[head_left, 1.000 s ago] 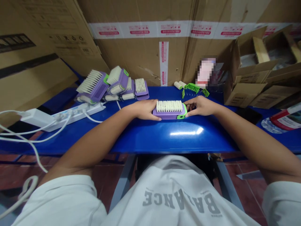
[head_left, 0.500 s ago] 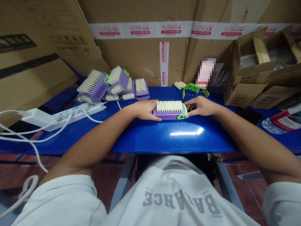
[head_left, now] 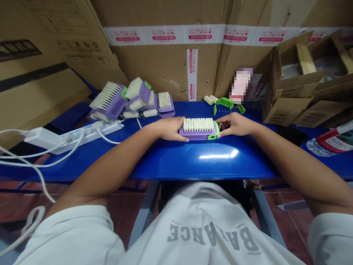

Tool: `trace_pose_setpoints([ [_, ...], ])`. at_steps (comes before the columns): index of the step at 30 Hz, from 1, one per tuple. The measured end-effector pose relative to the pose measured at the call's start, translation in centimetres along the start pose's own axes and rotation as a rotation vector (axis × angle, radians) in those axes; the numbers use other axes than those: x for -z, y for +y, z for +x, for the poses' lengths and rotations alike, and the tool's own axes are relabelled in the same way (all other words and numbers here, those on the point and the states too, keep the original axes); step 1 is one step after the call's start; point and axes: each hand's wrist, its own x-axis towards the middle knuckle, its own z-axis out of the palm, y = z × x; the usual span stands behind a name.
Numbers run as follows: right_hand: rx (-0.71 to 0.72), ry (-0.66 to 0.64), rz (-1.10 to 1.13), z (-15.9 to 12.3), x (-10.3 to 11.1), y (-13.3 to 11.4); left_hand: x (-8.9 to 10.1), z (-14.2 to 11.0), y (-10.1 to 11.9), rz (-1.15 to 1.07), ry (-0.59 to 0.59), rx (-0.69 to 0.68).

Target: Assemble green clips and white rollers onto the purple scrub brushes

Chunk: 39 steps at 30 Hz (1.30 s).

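A purple brush (head_left: 196, 135) with rows of cream bristles facing up lies on the blue table (head_left: 176, 162) in front of me. My left hand (head_left: 172, 129) grips its left end, thumb along the near side. At the other end, a green end piece (head_left: 214, 131) is pinched by my right hand (head_left: 234, 125), the fingers partly hidden behind it. Just beyond my right hand lie loose green plastic parts (head_left: 226, 103), small screws and two cream rollers (head_left: 209, 100).
Several similar purple brushes (head_left: 135, 95) are heaped at the back left, behind a white power strip (head_left: 82, 138) with cables. Open cardboard boxes (head_left: 292, 81) stand at the right, near a bottle (head_left: 332, 140) with a red label. Large cartons (head_left: 160, 62) wall the table's back.
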Motion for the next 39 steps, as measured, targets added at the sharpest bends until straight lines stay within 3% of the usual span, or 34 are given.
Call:
trace_pose_setpoints([
  [39,0.011,-0.003,-0.008,-0.02,-0.05,-0.20,-0.17,0.05,-0.09,-0.013,0.018,-0.006],
])
